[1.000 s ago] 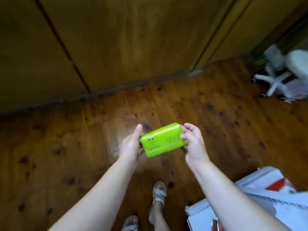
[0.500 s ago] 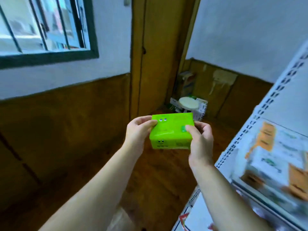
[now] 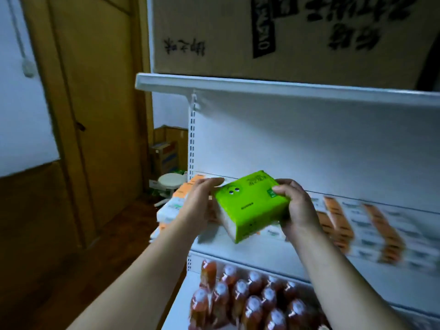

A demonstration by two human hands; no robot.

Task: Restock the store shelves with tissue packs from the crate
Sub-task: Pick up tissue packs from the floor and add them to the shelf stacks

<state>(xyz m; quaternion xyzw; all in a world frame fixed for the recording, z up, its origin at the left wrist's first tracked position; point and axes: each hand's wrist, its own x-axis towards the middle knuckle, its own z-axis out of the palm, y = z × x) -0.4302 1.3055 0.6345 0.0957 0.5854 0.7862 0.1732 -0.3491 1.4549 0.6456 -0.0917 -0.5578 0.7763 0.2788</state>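
A bright green tissue pack [image 3: 250, 202] with a printed pair of eyes is held tilted in front of the white middle shelf [image 3: 250, 254]. My left hand [image 3: 198, 203] holds its left end, fingers reaching over the top edge. My right hand [image 3: 296, 208] grips its right end with curled fingers. White and orange tissue packs [image 3: 357, 227] lie in rows on that shelf behind and to the right of the green pack. The crate is out of view.
A large cardboard box [image 3: 285, 34] sits on the top shelf [image 3: 262, 88]. Bottles with white caps [image 3: 250, 303] fill the shelf below. A wooden door [image 3: 95, 103] stands at left, with boxes and a white stool [image 3: 171, 181] in the corner beyond.
The view swung up from the floor, past the corner, to the shelves. Both hands carried the green pack up to the middle shelf, and it now tilts.
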